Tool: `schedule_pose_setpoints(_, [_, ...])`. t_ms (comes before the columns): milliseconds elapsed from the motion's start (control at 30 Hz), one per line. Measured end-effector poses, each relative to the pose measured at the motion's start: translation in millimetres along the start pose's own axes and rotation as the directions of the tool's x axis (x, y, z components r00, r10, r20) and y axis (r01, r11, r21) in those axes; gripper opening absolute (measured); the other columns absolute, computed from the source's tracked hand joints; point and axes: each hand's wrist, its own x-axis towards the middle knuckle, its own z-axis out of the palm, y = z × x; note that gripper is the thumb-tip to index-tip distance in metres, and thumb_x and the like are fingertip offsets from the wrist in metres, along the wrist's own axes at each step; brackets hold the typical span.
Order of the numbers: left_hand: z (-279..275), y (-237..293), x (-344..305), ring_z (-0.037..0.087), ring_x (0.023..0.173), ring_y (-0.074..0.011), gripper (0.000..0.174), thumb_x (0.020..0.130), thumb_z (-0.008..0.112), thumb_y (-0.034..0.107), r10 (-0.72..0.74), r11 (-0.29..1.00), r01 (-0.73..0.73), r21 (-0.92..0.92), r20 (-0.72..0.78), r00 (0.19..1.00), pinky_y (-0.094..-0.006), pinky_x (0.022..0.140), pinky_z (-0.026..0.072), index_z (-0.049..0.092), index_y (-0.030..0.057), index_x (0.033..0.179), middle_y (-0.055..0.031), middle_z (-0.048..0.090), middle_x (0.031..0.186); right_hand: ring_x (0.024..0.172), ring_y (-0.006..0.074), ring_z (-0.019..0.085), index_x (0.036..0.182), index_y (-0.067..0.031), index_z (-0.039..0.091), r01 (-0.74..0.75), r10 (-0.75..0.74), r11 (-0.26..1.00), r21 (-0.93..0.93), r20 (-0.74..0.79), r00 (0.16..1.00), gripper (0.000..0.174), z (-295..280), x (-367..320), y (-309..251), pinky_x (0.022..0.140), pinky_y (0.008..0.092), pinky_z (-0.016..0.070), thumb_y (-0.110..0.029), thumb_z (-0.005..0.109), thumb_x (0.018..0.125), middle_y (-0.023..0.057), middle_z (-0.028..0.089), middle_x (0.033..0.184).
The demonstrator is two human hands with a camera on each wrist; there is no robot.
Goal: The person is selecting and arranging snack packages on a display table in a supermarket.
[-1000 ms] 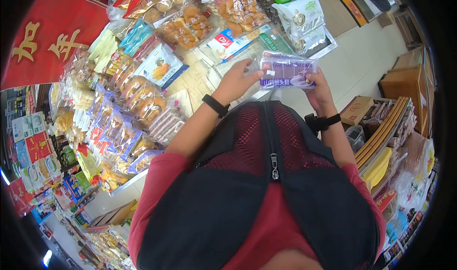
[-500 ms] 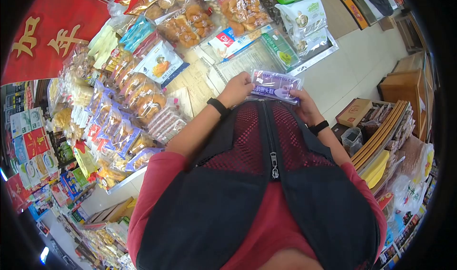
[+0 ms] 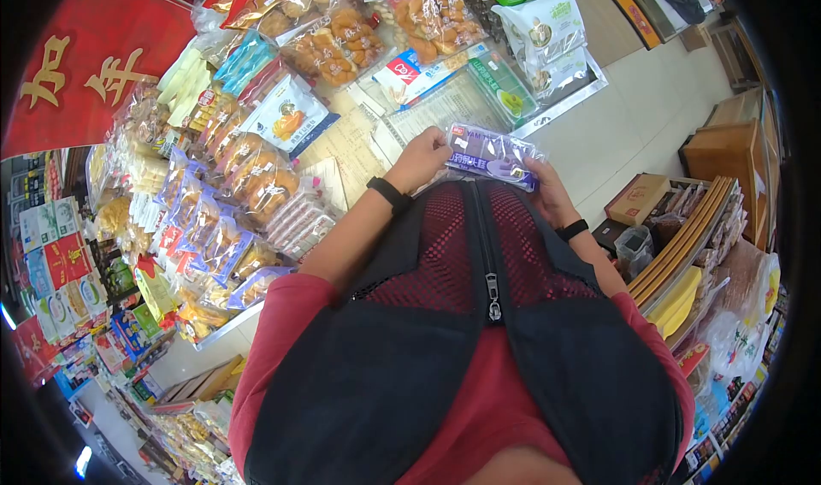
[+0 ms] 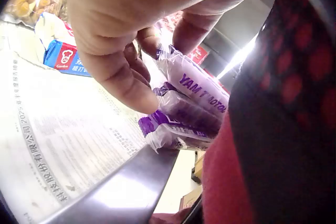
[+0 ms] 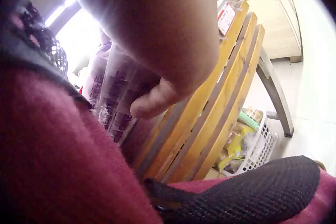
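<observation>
Close against the chest, over the black vest [image 3: 479, 254], the purple snack pack [image 3: 492, 156] is gripped at both ends. The left hand [image 3: 423, 158] pinches its left edge, and the right hand [image 3: 547, 190] curls around the right end. Just beyond lies a printed sheet [image 3: 436, 113] beside bagged pastries [image 3: 256, 177].
</observation>
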Motion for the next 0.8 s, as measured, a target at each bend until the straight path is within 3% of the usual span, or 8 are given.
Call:
schedule_pose_setpoints(67, [3, 1, 2, 0.058, 0.072, -0.0132, 0.029, 0.089, 0.063, 0.025, -0.024, 0.997, 0.019, -0.077, -0.067, 0.997, -0.0277, 0.061, 0.0516, 0.054, -0.0024, 0.092, -0.0090, 0.059, 0.084, 0.094, 0.0169, 0.067, 0.128, -0.0043, 0.051, 0.015, -0.015, 1.000, -0.006, 0.001, 1.000, 0.047, 5, -2, -2, 0.075, 0.0324, 0.0556, -0.030, 0.063, 0.091, 0.0089, 0.067, 0.110])
schedule_pose_setpoints(167, [6, 12, 3, 0.058, 0.071, -0.0137, 0.035, 0.087, 0.066, 0.031, -0.125, 0.990, 0.118, -0.074, -0.092, 0.988, -0.0292, 0.058, 0.0517, 0.055, -0.0019, 0.094, -0.0091, 0.059, 0.085, 0.094, 0.0171, 0.067, 0.127, -0.0024, 0.050, 0.037, -0.037, 0.999, -0.001, 0.027, 0.999, 0.046, 13, -6, -7, 0.077, 0.0316, 0.0561, -0.029, 0.062, 0.091, 0.0100, 0.067, 0.109])
schedule_pose_setpoints(267, [8, 9, 7, 0.054, 0.066, -0.0094, 0.029, 0.089, 0.069, 0.028, -0.182, 0.981, 0.174, -0.082, -0.102, 0.978, -0.0240, 0.053, 0.0473, 0.055, 0.0030, 0.091, -0.0028, 0.056, 0.079, 0.094, 0.0178, 0.068, 0.127, -0.0011, 0.050, 0.055, -0.055, 0.998, -0.018, 0.047, 0.997, 0.046, 15, -7, -8, 0.080, 0.0320, 0.0564, -0.027, 0.063, 0.091, 0.0110, 0.067, 0.109])
schedule_pose_setpoints(367, [7, 4, 9, 0.054, 0.067, -0.0092, 0.027, 0.088, 0.070, 0.025, -0.162, 0.982, 0.153, -0.112, -0.067, 0.985, -0.0239, 0.054, 0.0474, 0.054, 0.0036, 0.093, -0.0027, 0.056, 0.081, 0.096, 0.0187, 0.067, 0.126, -0.0002, 0.050, 0.054, -0.054, 0.999, 0.002, 0.043, 0.998, 0.045, 13, -6, -7, 0.083, 0.0326, 0.0563, -0.024, 0.064, 0.090, 0.0117, 0.067, 0.110])
schedule_pose_setpoints(433, [7, 1, 9, 0.055, 0.068, -0.0092, 0.025, 0.088, 0.069, 0.022, -0.154, 0.981, 0.146, -0.125, -0.055, 0.987, -0.0240, 0.055, 0.0475, 0.053, 0.0037, 0.095, -0.0027, 0.056, 0.082, 0.102, 0.0230, 0.065, 0.128, 0.0000, 0.046, 0.035, -0.036, 0.999, 0.013, 0.052, 0.998, 0.051, 9, -5, -5, 0.091, 0.0383, 0.0539, -0.024, 0.066, 0.088, 0.0147, 0.064, 0.112])
schedule_pose_setpoints(567, [7, 1, 10, 0.056, 0.071, -0.0090, 0.022, 0.086, 0.066, 0.013, -0.166, 0.974, 0.159, -0.164, -0.031, 0.986, -0.0241, 0.058, 0.0475, 0.051, 0.0040, 0.099, -0.0030, 0.056, 0.086, 0.101, 0.0228, 0.065, 0.127, 0.0003, 0.046, 0.023, -0.022, 1.000, -0.019, 0.022, 1.000, 0.050, 9, -6, -6, 0.090, 0.0376, 0.0542, -0.024, 0.066, 0.088, 0.0145, 0.064, 0.111])
schedule_pose_setpoints(800, [8, 17, 4, 0.056, 0.072, -0.0088, 0.024, 0.084, 0.066, 0.014, -0.200, 0.957, 0.191, -0.218, -0.022, 0.980, -0.0234, 0.058, 0.0467, 0.051, 0.0047, 0.100, -0.0026, 0.058, 0.087, 0.098, 0.0199, 0.066, 0.125, 0.0005, 0.049, 0.061, -0.060, 0.998, -0.021, 0.050, 0.997, 0.047, 12, -7, -5, 0.089, 0.0346, 0.0541, -0.023, 0.066, 0.089, 0.0128, 0.065, 0.110])
